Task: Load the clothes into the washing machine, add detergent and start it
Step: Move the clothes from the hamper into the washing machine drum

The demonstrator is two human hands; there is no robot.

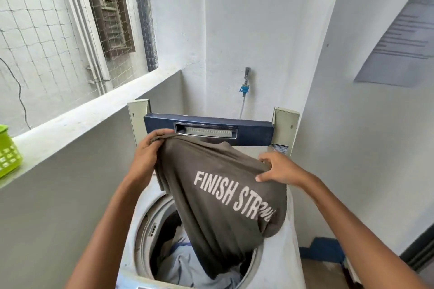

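Note:
A top-loading washing machine stands below me with its blue-edged lid raised against the wall. Over the open drum I hold a grey T-shirt printed "FINISH STRONG"; its lower end hangs into the drum. My left hand grips the shirt's upper left edge. My right hand pinches a fold at its upper right. Light blue and dark clothes lie inside the drum.
A white ledge runs along the left, with a green plastic basket on it. A tap with a blue hose fitting sits on the wall behind the machine. White walls close in on the right.

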